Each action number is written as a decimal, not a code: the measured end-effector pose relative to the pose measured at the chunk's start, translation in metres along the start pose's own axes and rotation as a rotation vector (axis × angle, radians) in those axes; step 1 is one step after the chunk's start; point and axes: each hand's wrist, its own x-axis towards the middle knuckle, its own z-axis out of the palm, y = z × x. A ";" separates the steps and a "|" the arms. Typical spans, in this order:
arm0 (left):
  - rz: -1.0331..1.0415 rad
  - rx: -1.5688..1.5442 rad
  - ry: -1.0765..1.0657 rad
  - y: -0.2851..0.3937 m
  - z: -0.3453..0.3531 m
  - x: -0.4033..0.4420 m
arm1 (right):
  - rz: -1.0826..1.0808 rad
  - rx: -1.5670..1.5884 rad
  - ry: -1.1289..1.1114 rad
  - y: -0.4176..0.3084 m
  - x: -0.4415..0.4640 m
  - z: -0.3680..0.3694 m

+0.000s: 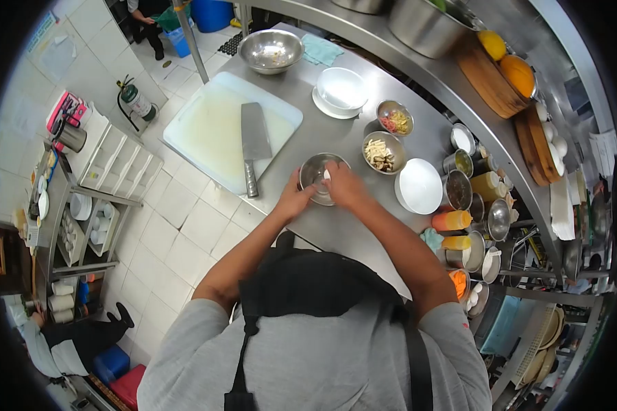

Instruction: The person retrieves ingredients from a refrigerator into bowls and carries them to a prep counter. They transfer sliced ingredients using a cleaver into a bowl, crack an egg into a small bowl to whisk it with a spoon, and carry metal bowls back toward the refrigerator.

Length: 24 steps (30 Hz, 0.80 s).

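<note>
A small metal bowl [314, 195] stands at the near edge of the steel counter. My left hand [297, 198] is closed on its left rim, thumb over the inside. Above the bowl's right side, my right hand [345, 185] pinches a small white egg [327, 175], mostly hidden by the fingers. Just beyond the bowl on the right are a metal bowl of pale and dark chopped pieces [379, 152] and another of red and yellow-green pieces [395, 122]. A large cleaver [256, 137] lies on the white cutting board [206, 130] to the left.
White bowls [418, 186] [341, 89] and a wide metal bowl [271, 51] share the counter [301, 127]. Sauce bottles [452, 220] and metal containers line its right side, below an overhanging shelf [452, 75]. Another person [75, 342] is at the lower left.
</note>
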 end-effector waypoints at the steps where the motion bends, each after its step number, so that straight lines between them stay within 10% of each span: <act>1: -0.055 0.012 0.070 -0.002 -0.004 -0.003 | 0.010 -0.032 -0.015 -0.001 0.004 -0.004; 12: 0.482 0.620 0.293 0.085 -0.032 -0.036 | -0.025 0.078 0.184 -0.041 -0.011 -0.090; 18: 0.892 1.012 -0.018 0.149 0.030 -0.013 | 0.268 1.567 -0.038 0.004 -0.005 -0.070; 24: 0.771 0.912 -0.190 0.156 0.056 -0.009 | 0.327 1.778 -0.031 0.015 -0.034 -0.083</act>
